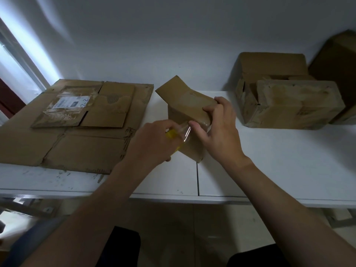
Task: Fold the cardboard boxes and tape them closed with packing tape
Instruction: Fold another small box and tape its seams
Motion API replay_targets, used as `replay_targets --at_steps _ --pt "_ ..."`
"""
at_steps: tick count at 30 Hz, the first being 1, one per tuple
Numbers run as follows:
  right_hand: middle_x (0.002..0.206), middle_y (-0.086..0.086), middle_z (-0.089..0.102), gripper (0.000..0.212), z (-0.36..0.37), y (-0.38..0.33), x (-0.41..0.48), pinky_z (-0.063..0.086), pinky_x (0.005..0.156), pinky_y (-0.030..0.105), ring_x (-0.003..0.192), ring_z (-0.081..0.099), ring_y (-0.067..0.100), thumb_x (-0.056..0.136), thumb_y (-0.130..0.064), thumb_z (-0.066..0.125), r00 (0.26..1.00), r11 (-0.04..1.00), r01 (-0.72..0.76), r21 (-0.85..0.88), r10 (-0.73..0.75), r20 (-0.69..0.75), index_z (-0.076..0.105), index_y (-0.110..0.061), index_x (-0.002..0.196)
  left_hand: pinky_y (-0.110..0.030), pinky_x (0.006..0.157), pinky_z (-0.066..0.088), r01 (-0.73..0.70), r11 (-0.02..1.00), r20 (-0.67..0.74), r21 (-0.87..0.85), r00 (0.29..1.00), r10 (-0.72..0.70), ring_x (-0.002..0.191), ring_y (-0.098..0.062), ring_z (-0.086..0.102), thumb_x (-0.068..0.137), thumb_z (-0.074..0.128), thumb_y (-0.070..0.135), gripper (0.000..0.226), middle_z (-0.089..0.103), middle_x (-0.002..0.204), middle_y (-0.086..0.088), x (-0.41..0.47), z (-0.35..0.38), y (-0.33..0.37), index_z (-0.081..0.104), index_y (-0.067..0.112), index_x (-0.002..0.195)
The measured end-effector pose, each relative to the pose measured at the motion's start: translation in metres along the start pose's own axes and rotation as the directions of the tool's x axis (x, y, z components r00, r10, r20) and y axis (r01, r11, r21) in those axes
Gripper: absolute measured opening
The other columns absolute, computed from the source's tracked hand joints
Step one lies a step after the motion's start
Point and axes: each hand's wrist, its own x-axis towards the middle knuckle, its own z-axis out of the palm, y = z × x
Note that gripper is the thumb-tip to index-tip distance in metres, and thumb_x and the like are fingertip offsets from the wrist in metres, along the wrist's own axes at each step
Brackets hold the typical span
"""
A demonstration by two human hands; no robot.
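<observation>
A small brown cardboard box [185, 105] stands on the white table [269, 160], tilted, with one flap sticking up at the back. My left hand [152, 141] grips a roll of clear packing tape with a yellow core [173, 134] against the box's near side. A strip of clear tape [186, 132] stretches from the roll to the box. My right hand [219, 128] holds the box's right edge, its fingers curled over the top and its thumb pressing the tape end.
Flattened cardboard sheets [81, 132] with a labelled flat box [77, 105] on top cover the table's left side. An assembled box [290, 103] and a darker one [339, 64] stand at the back right. The table's front edge [192, 199] lies near my body.
</observation>
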Motion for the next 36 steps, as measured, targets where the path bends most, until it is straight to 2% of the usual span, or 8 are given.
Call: replay_targets --at_steps 4,9,14,19,22,28,33,36 --pt "0.148 0.008 0.036 0.06 -0.001 -0.001 0.001 0.051 0.088 0.037 0.133 0.038 0.027 0.088 -0.06 0.064 1.0 1.0 -0.004 0.01 0.004 0.007 0.05 -0.018 0.128 -0.038 0.067 0.062 -0.037 0.998 -0.086 0.047 0.996 0.041 0.058 -0.011 0.066 0.094 0.057 0.059 0.032 0.067 0.076 0.013 0.004 0.004 -0.004 0.07 0.035 0.109" --pt "0.153 0.005 0.032 0.066 -0.008 -0.002 0.002 0.052 0.097 0.041 0.135 0.037 0.026 0.083 -0.059 0.071 0.997 0.999 -0.027 -0.024 0.028 0.075 0.047 -0.022 0.132 -0.017 0.062 0.042 -0.013 0.998 -0.114 0.061 0.993 0.02 0.073 -0.002 0.057 0.099 0.058 0.046 0.02 0.061 0.09 0.018 0.011 0.002 -0.005 0.071 0.038 0.112" --pt "0.167 -0.002 0.018 0.081 -0.032 0.006 0.002 0.028 0.119 0.046 0.151 0.022 0.024 0.084 -0.074 0.06 0.971 0.995 -0.101 -0.017 0.102 0.215 0.032 -0.035 0.148 -0.018 0.063 0.041 -0.008 1.0 -0.102 0.004 0.995 0.009 0.074 0.004 0.054 0.097 0.06 0.047 0.005 0.055 0.081 0.026 0.011 0.007 0.0 0.065 0.047 0.097" --pt "0.146 -0.001 0.049 0.051 -0.06 0.033 -0.023 0.039 0.107 0.04 0.134 0.046 0.019 0.102 -0.062 0.037 0.949 0.955 -0.286 0.081 0.271 0.162 0.052 -0.033 0.14 -0.019 0.062 0.038 0.005 1.0 -0.161 0.003 0.987 -0.005 0.072 0.002 0.053 0.096 0.061 0.048 0.014 0.058 0.081 0.024 0.01 0.009 0.003 0.073 0.042 0.101" --pt "0.117 -0.001 0.065 0.042 -0.062 0.059 -0.036 0.05 0.085 0.035 0.104 0.064 0.021 0.098 -0.057 0.049 0.873 0.917 -0.341 -0.209 0.391 0.29 0.073 -0.026 0.114 -0.018 0.061 0.038 0.016 1.0 -0.183 -0.009 0.983 -0.017 0.072 0.003 0.053 0.097 0.062 0.047 0.013 0.056 0.079 0.027 0.008 0.01 0.003 0.074 0.041 0.098" --pt "0.113 0.004 0.07 0.043 -0.054 0.072 -0.055 0.05 0.085 0.036 0.1 0.066 0.026 0.09 -0.056 0.065 0.685 0.782 -0.427 -0.454 0.607 0.402 0.072 -0.02 0.113 -0.027 0.074 0.045 0.021 1.0 -0.179 0.0 0.984 -0.02 0.071 0.004 0.05 0.097 0.062 0.045 0.007 0.057 0.086 0.019 0.006 0.01 0.008 0.067 0.045 0.093" --pt "0.105 -0.001 0.072 0.04 -0.047 0.076 -0.056 0.05 0.08 0.031 0.094 0.066 0.022 0.087 -0.053 0.071 0.689 0.806 -0.478 -0.35 0.591 0.42 0.069 -0.023 0.113 -0.028 0.075 0.046 0.029 1.0 -0.179 -0.002 0.983 -0.029 0.071 0.006 0.049 0.097 0.062 0.046 0.007 0.052 0.08 0.027 0.005 0.01 0.01 0.066 0.046 0.092" --pt "0.079 -0.004 0.074 0.03 -0.051 0.073 -0.05 0.046 0.061 0.025 0.068 0.067 0.013 0.087 -0.042 0.075 0.669 0.8 -0.565 -0.2 0.586 0.457 0.071 -0.014 0.097 -0.028 0.076 0.045 0.035 0.999 -0.174 0.0 0.984 -0.034 0.071 0.007 0.048 0.098 0.061 0.045 0.008 0.052 0.08 0.027 0.006 0.01 0.01 0.065 0.046 0.09"
